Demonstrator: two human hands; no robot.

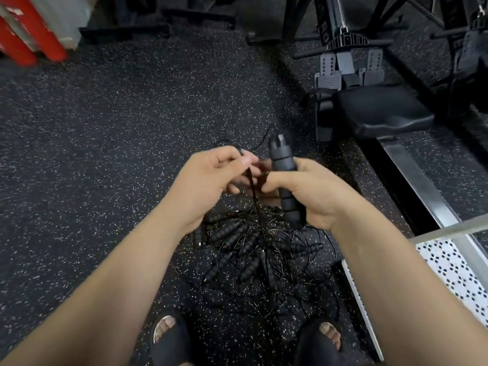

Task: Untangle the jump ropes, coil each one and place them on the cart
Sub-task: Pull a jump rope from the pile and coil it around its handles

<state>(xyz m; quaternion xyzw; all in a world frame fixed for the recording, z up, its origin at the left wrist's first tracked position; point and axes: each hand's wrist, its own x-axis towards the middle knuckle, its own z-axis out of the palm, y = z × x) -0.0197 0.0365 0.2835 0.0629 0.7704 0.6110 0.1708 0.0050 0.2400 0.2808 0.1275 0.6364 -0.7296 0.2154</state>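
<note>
Two black sandals [173, 344] stand on the speckled floor [105, 154]; just beyond them lies the tangled pile of jump ropes [253, 256], beside the cart [449, 229] at the right. Above the pile, the right hand [313, 198] grips one black handle [284, 165] upright; the left hand [211, 180] pinches its thin cord [253, 192] between thumb and fingertips. Farther off is a rowing machine [383, 112].
</note>
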